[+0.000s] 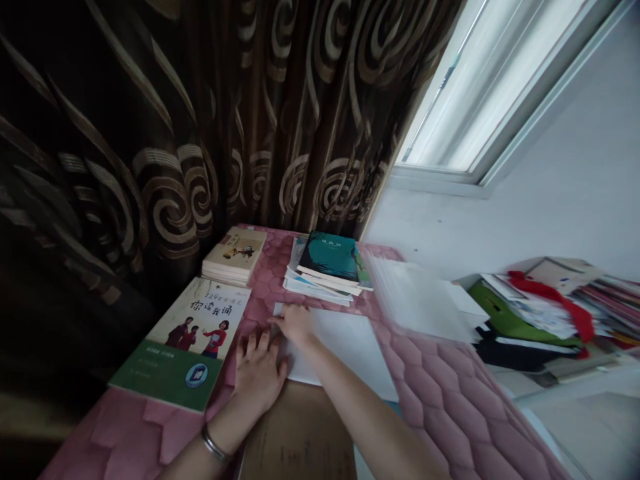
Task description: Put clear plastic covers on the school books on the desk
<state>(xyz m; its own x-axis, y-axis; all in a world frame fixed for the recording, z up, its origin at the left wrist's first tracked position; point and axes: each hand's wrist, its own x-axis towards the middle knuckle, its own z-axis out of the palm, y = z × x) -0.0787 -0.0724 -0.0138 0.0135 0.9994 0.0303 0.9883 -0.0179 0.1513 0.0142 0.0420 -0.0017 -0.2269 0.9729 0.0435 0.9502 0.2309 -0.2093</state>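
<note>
A white sheet of paper lies on the pink cover, overlapping a brown kraft-coloured book or folder. At the sheet's upper left corner is my right hand, its fingers curled and closed at the paper's edge; the fingertips are partly hidden. My left hand, with a silver bangle on the wrist, lies flat with fingers spread by the sheet's left edge. Left of it rests a large green and white book with figures on its cover.
A stack of beige books and a pile topped by a teal book stand at the back on the pink quilted cover. To the right are white papers and a heap with a green folder. A dark patterned curtain hangs behind.
</note>
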